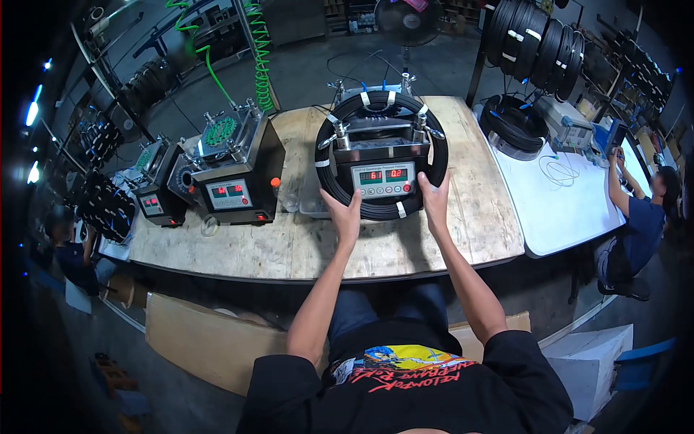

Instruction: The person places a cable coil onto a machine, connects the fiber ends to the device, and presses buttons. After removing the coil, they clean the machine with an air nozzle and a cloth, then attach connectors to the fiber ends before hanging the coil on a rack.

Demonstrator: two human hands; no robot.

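Observation:
A large coil of black cable [440, 150], bound with several white tape bands, is held up in front of me like a ring. My left hand [345, 215] grips its lower left side, and my right hand [434, 201] grips the lower right. Through the ring shows a black polishing machine [345, 156] with a lit red digital panel [383, 180] and metal clamps at its top. Parts of the machine's sides are hidden behind the coil.
Two similar machines [242, 184] [153, 184] stand left on the wooden table [463, 239]. An orange cap [275, 183] is near them. A white table [557, 224] at right bears another black coil [515, 123]; a person [640, 224] works there. Green hoses [210, 65] hang behind.

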